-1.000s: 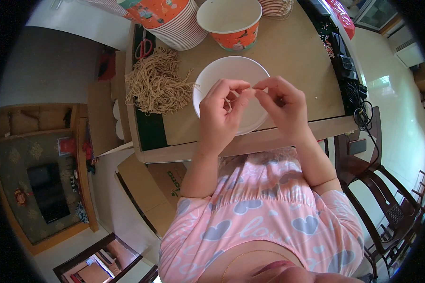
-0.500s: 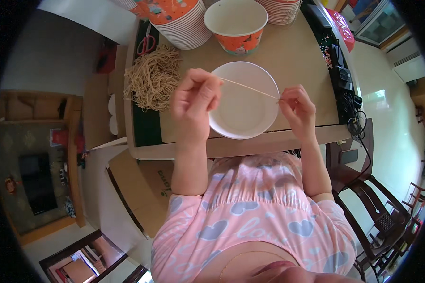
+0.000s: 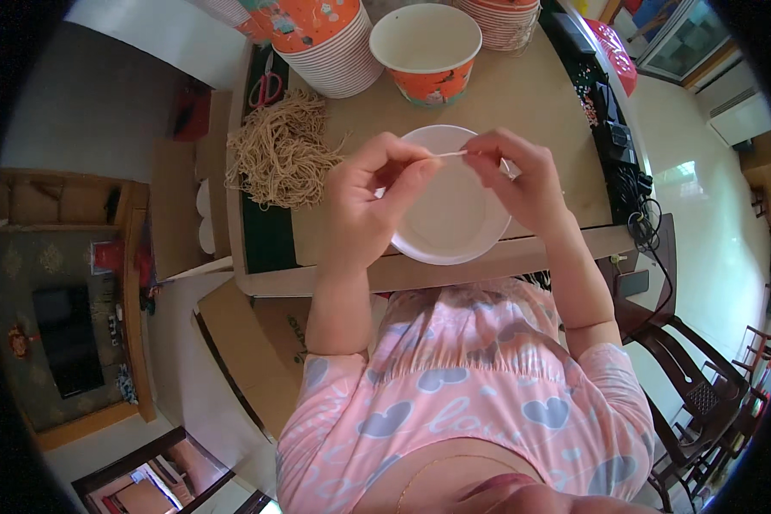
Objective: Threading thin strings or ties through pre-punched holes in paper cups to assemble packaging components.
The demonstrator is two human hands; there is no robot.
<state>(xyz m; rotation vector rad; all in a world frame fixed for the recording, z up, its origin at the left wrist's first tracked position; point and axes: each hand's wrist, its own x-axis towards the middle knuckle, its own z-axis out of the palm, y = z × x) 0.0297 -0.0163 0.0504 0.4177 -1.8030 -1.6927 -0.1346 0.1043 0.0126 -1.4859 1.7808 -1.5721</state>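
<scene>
Pinched from both sides in the head view: left hand [image 3: 368,201] and right hand [image 3: 520,180] each press thumb and fingers on one pale strand [image 3: 451,154], its exposed length short and straight, above the white bowl [image 3: 454,223]. Tangled tan cord [image 3: 283,152] lies leftward. Judged advisable: light fingertip pressure, even tension, strand kept visible.

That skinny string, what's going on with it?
A person is holding a thin pale strand stretched between the left hand and the right hand, pinching it at both sides over a white bowl. A tangled heap of tan string lies on the table to the left, with red-handled scissors just beyond it. An orange-patterned tub stands behind the bowl.
</scene>
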